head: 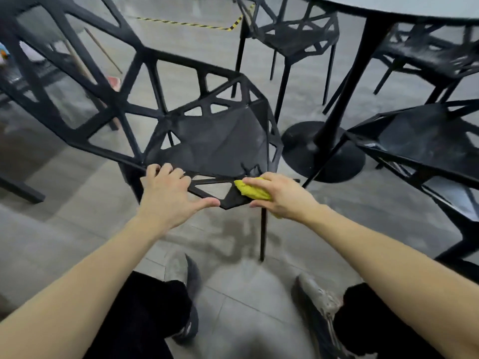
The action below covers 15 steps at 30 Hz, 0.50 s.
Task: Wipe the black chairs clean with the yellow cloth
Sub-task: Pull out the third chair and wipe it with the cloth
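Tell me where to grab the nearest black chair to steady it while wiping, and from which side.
Grip the front edge bar of the black chair from the front, on the left, as the left hand does: fingers over the top, thumb below. The openwork frame gives a thin bar to wrap, and this leaves the right front corner free for the right hand holding the yellow cloth.

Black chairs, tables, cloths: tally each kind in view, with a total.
Black chairs: 5
Tables: 1
Yellow cloths: 1
Total: 7
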Each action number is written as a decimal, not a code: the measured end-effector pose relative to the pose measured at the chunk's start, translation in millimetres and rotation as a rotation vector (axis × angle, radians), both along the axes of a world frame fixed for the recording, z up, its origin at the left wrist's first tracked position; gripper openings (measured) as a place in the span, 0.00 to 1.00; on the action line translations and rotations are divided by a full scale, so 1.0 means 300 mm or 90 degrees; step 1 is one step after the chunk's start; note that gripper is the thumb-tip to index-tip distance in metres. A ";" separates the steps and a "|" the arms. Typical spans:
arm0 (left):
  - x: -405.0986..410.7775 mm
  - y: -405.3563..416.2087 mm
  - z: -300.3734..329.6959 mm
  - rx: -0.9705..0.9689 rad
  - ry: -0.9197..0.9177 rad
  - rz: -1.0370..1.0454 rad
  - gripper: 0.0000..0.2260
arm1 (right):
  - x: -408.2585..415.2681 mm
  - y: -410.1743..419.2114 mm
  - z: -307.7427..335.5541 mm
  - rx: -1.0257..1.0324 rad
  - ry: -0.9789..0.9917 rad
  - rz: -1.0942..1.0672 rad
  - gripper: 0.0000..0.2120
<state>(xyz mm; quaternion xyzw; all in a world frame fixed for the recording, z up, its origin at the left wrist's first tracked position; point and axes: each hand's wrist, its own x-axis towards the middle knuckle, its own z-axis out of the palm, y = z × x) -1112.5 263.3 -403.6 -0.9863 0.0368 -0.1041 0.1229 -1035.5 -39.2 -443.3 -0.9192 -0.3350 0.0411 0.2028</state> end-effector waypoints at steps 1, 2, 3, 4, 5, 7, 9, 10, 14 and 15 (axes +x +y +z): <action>0.023 -0.047 -0.007 -0.014 -0.008 0.008 0.49 | 0.007 -0.055 0.040 -0.028 0.021 -0.028 0.33; 0.048 -0.088 -0.011 -0.022 -0.021 0.011 0.48 | 0.009 -0.114 0.072 -0.040 0.043 -0.066 0.33; 0.073 -0.122 -0.014 -0.025 -0.032 0.010 0.47 | 0.000 -0.171 0.098 -0.033 0.070 -0.116 0.34; 0.099 -0.149 -0.016 -0.027 -0.039 0.011 0.46 | -0.012 -0.226 0.112 -0.011 0.103 -0.182 0.36; 0.132 -0.171 -0.017 -0.028 -0.042 0.015 0.46 | -0.022 -0.274 0.117 0.012 0.144 -0.258 0.37; 0.209 -0.211 -0.015 -0.029 -0.036 0.028 0.46 | -0.021 -0.338 0.119 0.021 0.251 -0.391 0.40; 0.287 -0.259 -0.011 -0.019 -0.020 0.049 0.48 | 0.005 -0.366 0.120 0.020 0.315 -0.454 0.40; 0.323 -0.291 -0.011 -0.015 -0.015 0.057 0.49 | 0.016 -0.373 0.128 0.034 0.329 -0.470 0.37; 0.462 -0.442 0.006 -0.014 0.021 0.094 0.51 | 0.032 -0.386 0.183 0.108 0.375 -0.512 0.32; 0.480 -0.470 0.003 -0.027 0.037 0.098 0.50 | 0.037 -0.386 0.194 0.145 0.391 -0.526 0.33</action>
